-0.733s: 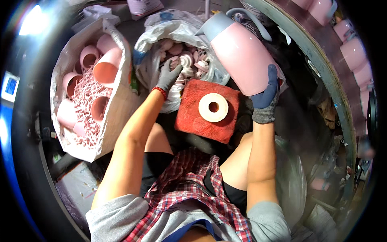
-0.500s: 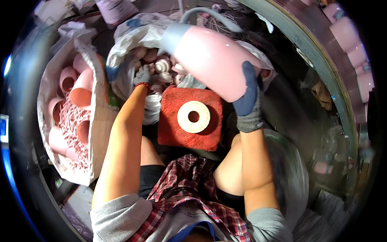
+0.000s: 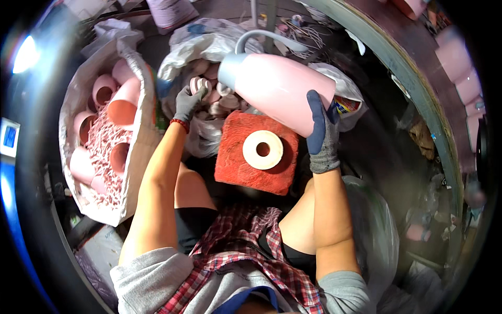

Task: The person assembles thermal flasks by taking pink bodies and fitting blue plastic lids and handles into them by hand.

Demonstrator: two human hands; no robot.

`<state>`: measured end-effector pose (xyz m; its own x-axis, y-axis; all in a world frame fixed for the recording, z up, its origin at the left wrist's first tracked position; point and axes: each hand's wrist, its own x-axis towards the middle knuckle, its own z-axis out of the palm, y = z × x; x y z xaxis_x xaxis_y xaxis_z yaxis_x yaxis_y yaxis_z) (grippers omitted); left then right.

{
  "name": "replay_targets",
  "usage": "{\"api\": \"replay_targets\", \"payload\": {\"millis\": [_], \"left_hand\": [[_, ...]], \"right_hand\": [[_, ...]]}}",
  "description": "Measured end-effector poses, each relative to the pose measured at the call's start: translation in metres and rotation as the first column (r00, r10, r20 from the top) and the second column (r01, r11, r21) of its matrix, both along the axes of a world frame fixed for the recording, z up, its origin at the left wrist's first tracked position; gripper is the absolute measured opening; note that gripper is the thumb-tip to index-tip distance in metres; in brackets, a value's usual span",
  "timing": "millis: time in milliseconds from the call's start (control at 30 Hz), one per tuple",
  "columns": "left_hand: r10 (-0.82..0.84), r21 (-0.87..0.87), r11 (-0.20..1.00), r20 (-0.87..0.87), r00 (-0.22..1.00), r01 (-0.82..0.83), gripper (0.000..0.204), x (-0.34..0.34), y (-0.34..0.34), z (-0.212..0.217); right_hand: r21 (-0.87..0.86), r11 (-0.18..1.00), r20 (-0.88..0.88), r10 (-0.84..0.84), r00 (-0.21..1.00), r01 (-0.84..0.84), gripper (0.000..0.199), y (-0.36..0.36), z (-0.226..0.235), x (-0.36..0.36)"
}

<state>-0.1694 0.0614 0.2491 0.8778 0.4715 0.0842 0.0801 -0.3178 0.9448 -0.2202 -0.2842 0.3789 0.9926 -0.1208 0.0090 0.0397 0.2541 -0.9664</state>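
Note:
My right hand [image 3: 323, 133], in a blue-and-grey glove, grips the base end of a pink jug [image 3: 285, 86]. The jug lies tilted in the air, its grey neck pointing left and its grey handle [image 3: 274, 35] on the far side. A pink-and-white ridged stopper [image 3: 198, 84] is pinched in the gloved fingers of my left hand [image 3: 187, 104]. That hand is over a white plastic bag [image 3: 209, 44] holding several similar stoppers [image 3: 226, 104]. Below the jug, a cream ring with a central hole [image 3: 252, 148] rests on a red padded block [image 3: 230, 170] between my knees.
To the left stands a woven sack [image 3: 137, 172] with pink cylinders [image 3: 124, 104] and pink shavings [image 3: 102, 141]. A curved metal-edged bench [image 3: 402, 63] runs along the right, with pink pieces [image 3: 455, 60] beyond it. Cables [image 3: 308, 37] lie on the far floor.
My left hand has lifted out of the heap of stoppers and now has one in its fingers. The jug in my right hand has dropped slightly and shows less blur.

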Motion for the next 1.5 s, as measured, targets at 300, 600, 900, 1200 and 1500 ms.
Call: {"api": "replay_targets", "payload": {"millis": [300, 600, 900, 1200, 1500], "left_hand": [[-0.201, -0.534, 0.767, 0.325, 0.924, 0.355, 0.037, -0.155, -0.017, 0.098], [-0.121, -0.422, 0.824, 0.521, 0.845, 0.378, 0.028, -0.234, -0.043, 0.160], [-0.037, -0.738, 0.597, 0.367, 0.929, 0.315, 0.038, -0.242, -0.067, 0.145], [-0.301, -0.529, 0.650, 0.481, 0.824, 0.546, 0.028, -0.253, -0.041, 0.098], [-0.229, -0.104, 0.928, 0.599, 0.767, 0.358, 0.033, -0.291, -0.078, 0.167]], "right_hand": [[-0.270, 0.943, 0.259, 0.267, 0.928, -0.196, 0.032, 0.002, -0.016, -0.033], [-0.396, 0.918, 0.511, 0.206, 0.835, 0.016, 0.029, -0.020, 0.006, -0.112], [-0.487, 0.871, 0.398, 0.283, 0.872, -0.061, 0.041, -0.031, 0.038, -0.185], [-0.528, 0.841, 0.508, 0.425, 0.749, -0.119, 0.041, -0.034, 0.033, -0.215], [-0.297, 0.949, 0.223, 0.176, 0.959, -0.105, 0.040, -0.012, 0.041, -0.197]]}}
